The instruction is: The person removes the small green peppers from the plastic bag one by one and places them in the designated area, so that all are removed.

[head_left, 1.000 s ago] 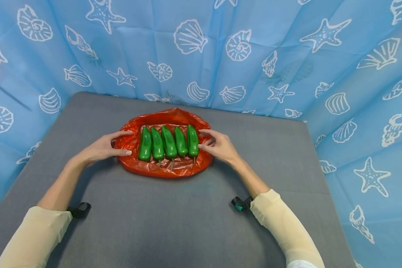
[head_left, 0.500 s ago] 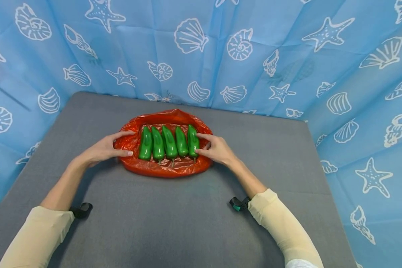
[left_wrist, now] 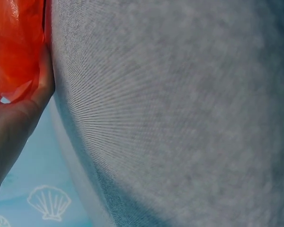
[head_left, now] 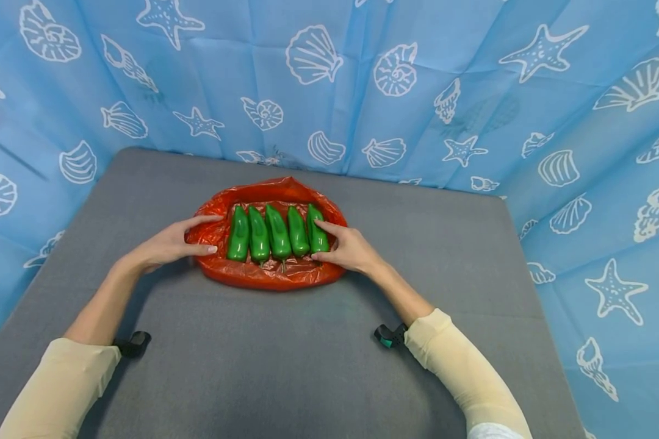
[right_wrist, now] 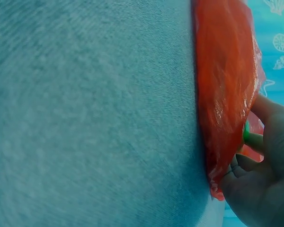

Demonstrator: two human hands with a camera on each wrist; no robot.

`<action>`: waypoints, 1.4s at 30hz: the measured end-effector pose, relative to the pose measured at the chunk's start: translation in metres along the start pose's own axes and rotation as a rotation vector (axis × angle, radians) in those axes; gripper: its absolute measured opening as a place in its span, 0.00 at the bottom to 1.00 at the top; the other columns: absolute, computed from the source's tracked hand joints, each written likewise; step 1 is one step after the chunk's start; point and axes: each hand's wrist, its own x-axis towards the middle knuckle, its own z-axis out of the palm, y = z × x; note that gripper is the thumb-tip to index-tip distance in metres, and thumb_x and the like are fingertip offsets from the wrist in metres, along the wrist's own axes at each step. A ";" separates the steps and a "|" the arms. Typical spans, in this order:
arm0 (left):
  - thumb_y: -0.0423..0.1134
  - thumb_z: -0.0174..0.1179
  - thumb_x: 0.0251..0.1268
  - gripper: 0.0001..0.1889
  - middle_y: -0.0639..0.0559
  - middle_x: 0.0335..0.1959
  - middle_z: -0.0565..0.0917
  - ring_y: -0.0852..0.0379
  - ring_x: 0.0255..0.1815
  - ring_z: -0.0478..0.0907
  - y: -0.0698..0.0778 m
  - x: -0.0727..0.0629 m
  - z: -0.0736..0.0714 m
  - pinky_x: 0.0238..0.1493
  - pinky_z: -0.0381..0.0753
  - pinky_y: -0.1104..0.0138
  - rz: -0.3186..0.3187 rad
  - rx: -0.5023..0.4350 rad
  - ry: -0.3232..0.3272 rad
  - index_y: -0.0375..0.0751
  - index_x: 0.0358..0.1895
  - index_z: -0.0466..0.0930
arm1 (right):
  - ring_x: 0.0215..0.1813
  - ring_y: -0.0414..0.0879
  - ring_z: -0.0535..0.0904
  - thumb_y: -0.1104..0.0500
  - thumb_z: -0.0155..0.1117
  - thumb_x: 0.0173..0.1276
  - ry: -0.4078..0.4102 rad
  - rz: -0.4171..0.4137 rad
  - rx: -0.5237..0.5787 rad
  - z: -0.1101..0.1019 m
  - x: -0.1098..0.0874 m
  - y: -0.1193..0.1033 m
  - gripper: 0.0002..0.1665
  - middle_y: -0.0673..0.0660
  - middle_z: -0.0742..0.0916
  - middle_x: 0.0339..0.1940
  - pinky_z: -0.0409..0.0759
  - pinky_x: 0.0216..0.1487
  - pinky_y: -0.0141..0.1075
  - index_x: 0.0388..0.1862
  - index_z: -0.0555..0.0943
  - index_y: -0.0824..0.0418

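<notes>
Several glossy green peppers lie side by side in a red plastic bag, whose mouth is spread wide and rim rolled down. My left hand holds the bag's left end, thumb and index finger over the rim. In the left wrist view, my other fingers pass under the red plastic. My right hand reaches over the bag's right rim and grips the rightmost pepper, index finger on its upper part and thumb near its lower end. The right wrist view shows a finger against a bit of green; the bag hides the rest.
The bag rests on a grey cloth-covered table, toward its far edge. A light blue curtain with white shells and starfish hangs behind the table and along both sides. Dark wrist cameras sit beside both sleeves.
My right hand has moved left and inward over the bag's rim, its thumb and index finger closing in on the rightmost pepper. The left hand has stayed almost still.
</notes>
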 end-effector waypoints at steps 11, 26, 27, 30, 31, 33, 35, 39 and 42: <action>0.51 0.63 0.68 0.41 0.32 0.77 0.51 0.30 0.75 0.50 0.000 0.001 -0.003 0.68 0.53 0.33 0.002 -0.008 -0.011 0.50 0.79 0.53 | 0.20 0.39 0.72 0.49 0.75 0.62 0.026 -0.003 -0.039 0.002 0.002 -0.002 0.46 0.49 0.78 0.17 0.73 0.29 0.34 0.76 0.65 0.55; 0.46 0.67 0.65 0.43 0.30 0.77 0.52 0.30 0.73 0.53 -0.002 0.000 -0.003 0.66 0.58 0.33 0.050 0.023 -0.011 0.48 0.79 0.53 | 0.27 0.42 0.75 0.48 0.73 0.63 0.101 -0.048 0.037 -0.008 -0.004 -0.004 0.46 0.54 0.83 0.32 0.75 0.33 0.34 0.77 0.65 0.50; 0.45 0.67 0.65 0.43 0.30 0.76 0.52 0.30 0.73 0.54 -0.003 0.000 -0.003 0.66 0.59 0.33 0.056 0.026 -0.013 0.47 0.79 0.53 | 0.28 0.42 0.77 0.48 0.73 0.63 0.107 -0.049 0.044 -0.008 -0.004 -0.004 0.46 0.54 0.84 0.35 0.77 0.34 0.34 0.77 0.65 0.50; 0.44 0.67 0.65 0.43 0.30 0.76 0.52 0.31 0.72 0.56 -0.003 -0.001 -0.002 0.65 0.62 0.34 0.060 0.032 -0.018 0.47 0.79 0.52 | 0.33 0.44 0.81 0.50 0.74 0.63 0.119 -0.054 0.073 -0.009 -0.004 -0.006 0.46 0.56 0.86 0.46 0.80 0.38 0.35 0.77 0.64 0.51; 0.43 0.67 0.65 0.43 0.30 0.76 0.52 0.31 0.72 0.56 -0.003 -0.002 -0.002 0.64 0.63 0.35 0.061 0.030 -0.018 0.47 0.79 0.52 | 0.34 0.44 0.81 0.51 0.74 0.62 0.121 -0.053 0.083 -0.009 -0.004 -0.006 0.46 0.57 0.86 0.48 0.81 0.38 0.36 0.77 0.64 0.51; 0.43 0.67 0.64 0.44 0.30 0.76 0.52 0.31 0.71 0.57 -0.004 -0.002 -0.001 0.64 0.64 0.35 0.062 0.024 -0.021 0.48 0.79 0.52 | 0.35 0.45 0.82 0.52 0.75 0.62 0.125 -0.047 0.103 -0.009 -0.004 -0.006 0.47 0.58 0.86 0.51 0.82 0.39 0.36 0.77 0.64 0.51; 0.42 0.68 0.64 0.44 0.30 0.76 0.52 0.30 0.71 0.57 -0.004 -0.001 0.000 0.63 0.65 0.35 0.064 0.018 -0.025 0.47 0.79 0.51 | 0.37 0.45 0.83 0.54 0.75 0.62 0.132 -0.038 0.129 -0.009 -0.003 -0.006 0.47 0.59 0.85 0.54 0.83 0.40 0.35 0.77 0.64 0.51; 0.42 0.68 0.64 0.45 0.29 0.76 0.51 0.30 0.71 0.57 -0.005 0.000 0.001 0.63 0.66 0.35 0.068 0.021 -0.028 0.47 0.79 0.51 | 0.42 0.48 0.85 0.57 0.75 0.62 0.175 -0.023 0.192 -0.011 -0.002 -0.006 0.47 0.61 0.80 0.63 0.84 0.43 0.35 0.77 0.64 0.50; 0.42 0.68 0.64 0.45 0.29 0.76 0.51 0.30 0.71 0.57 -0.004 0.000 0.001 0.63 0.65 0.35 0.064 0.021 -0.032 0.47 0.79 0.51 | 0.46 0.51 0.85 0.59 0.75 0.61 0.217 -0.014 0.259 -0.015 -0.001 -0.007 0.47 0.62 0.78 0.66 0.84 0.44 0.37 0.77 0.65 0.49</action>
